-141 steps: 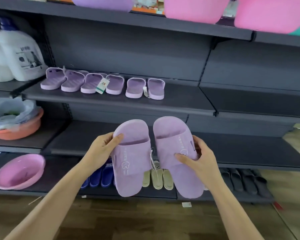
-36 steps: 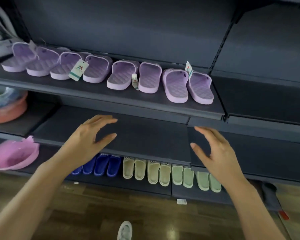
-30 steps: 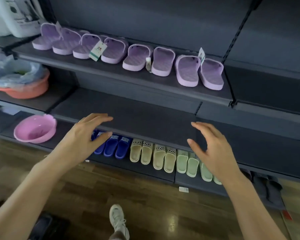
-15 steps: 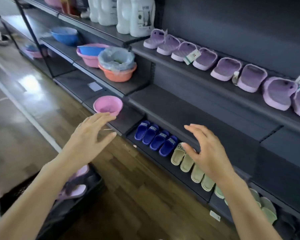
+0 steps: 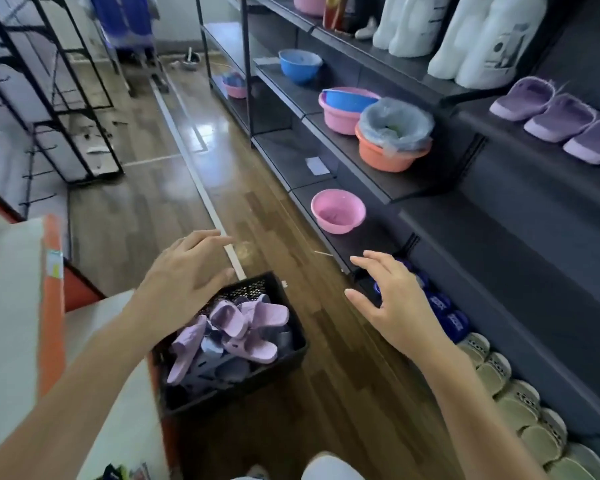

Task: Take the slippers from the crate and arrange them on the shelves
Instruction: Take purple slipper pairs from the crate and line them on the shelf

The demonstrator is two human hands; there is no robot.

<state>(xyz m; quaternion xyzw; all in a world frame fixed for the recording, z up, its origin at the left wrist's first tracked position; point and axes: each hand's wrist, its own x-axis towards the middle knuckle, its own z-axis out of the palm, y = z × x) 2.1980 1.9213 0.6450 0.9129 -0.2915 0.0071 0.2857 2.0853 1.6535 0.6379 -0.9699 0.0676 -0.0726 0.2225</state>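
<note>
A wooden floor [image 5: 160, 209] runs beside dark metal shelves [image 5: 520, 244] on the right. A pink basin [image 5: 336, 211] sits on a low shelf, and purple slippers [image 5: 555, 116] line a higher one. A black crate [image 5: 253, 289] on the floor holds a heap of lilac slippers [image 5: 257, 317]. The left hand [image 5: 184, 282] hovers over the crate, fingers spread and empty. The right hand [image 5: 395, 306] is just as open and holds nothing, near the bottom shelf.

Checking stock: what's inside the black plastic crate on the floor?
The black plastic mesh crate holds a heap of lilac slide slippers over darker grey-blue ones. The left hand covers part of its left side; the pile hides the bottom.
</note>
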